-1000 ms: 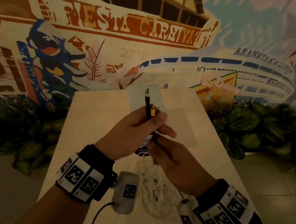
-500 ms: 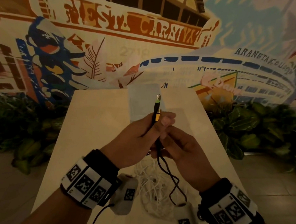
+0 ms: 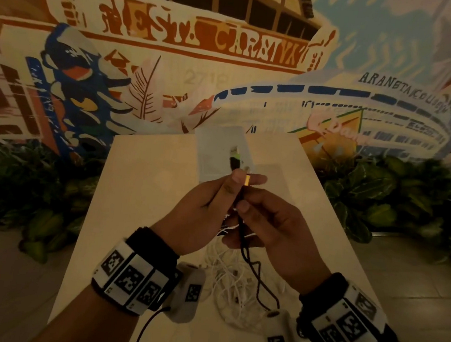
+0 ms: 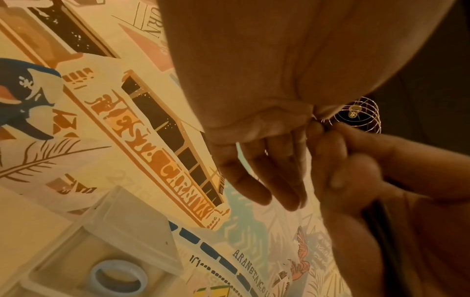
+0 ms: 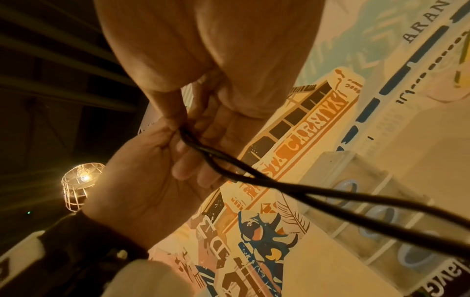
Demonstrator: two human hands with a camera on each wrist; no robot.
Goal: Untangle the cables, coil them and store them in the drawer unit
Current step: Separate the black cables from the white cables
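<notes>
A black cable (image 3: 248, 259) is folded double, its green-tipped plug (image 3: 234, 157) and orange plug (image 3: 247, 180) side by side. My left hand (image 3: 245, 184) pinches both strands just below the plugs. Directly under it, my right hand (image 3: 245, 208) pinches the same strands, which hang in a loose loop toward the table. In the right wrist view the two black cable strands (image 5: 292, 186) run out from between both hands. A tangle of white cables (image 3: 230, 285) lies on the table beneath my hands. The translucent drawer unit (image 3: 220, 145) stands at the table's far end.
The pale table (image 3: 143, 195) is narrow, with floor on either side and leafy plants (image 3: 382, 204) along a mural wall behind. The drawer unit (image 4: 122, 227) holds bluish rings (image 4: 118, 281). A caged lamp (image 5: 81, 180) hangs overhead.
The plug ends have shifted right and sunk lower into my left fingers. My right hand has come up close under the left, and the black strands now hang free below it.
</notes>
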